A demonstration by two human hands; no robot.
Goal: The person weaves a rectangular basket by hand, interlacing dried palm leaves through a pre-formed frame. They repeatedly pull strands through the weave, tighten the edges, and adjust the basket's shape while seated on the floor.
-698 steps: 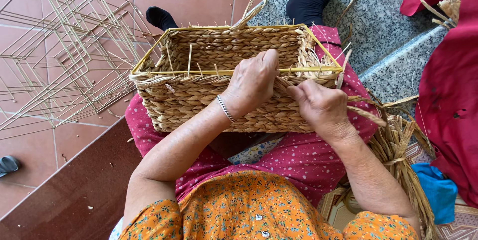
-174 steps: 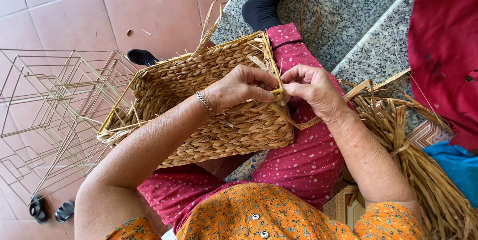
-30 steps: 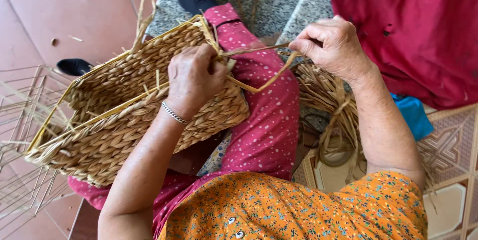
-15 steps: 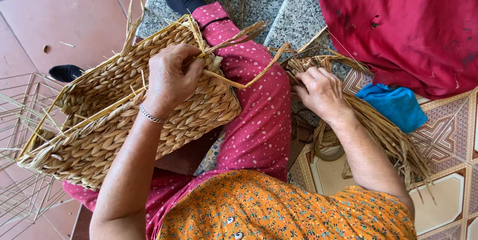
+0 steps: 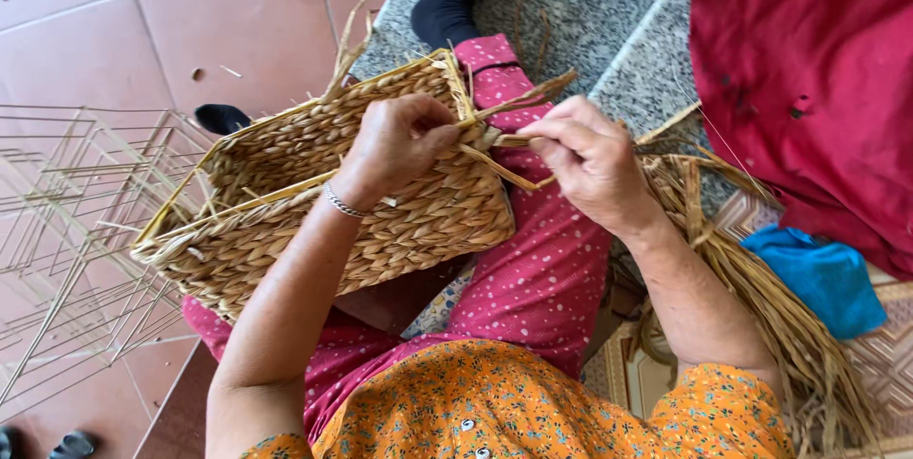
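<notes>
A rectangular woven straw basket point(image 5: 285, 212) rests tilted on my lap, over pink dotted trousers. My left hand point(image 5: 399, 140) grips the basket's right rim, thumb pressed on the corner, a thin bracelet at the wrist. My right hand point(image 5: 590, 159) pinches a dried straw strand point(image 5: 509, 140) that runs from the rim corner between my two hands. Loose strand ends stick out above the corner.
A bundle of dried straw point(image 5: 761, 288) lies by my right side. Yellow wire frames point(image 5: 76, 231) stand on the red tiles at left. Red cloth point(image 5: 808, 69) and a blue cloth point(image 5: 827, 273) lie at right on a grey stone ledge point(image 5: 590, 2).
My right hand has come back up from the straw bundle to the basket's corner and now pinches a strand there. The left hand stays on the rim.
</notes>
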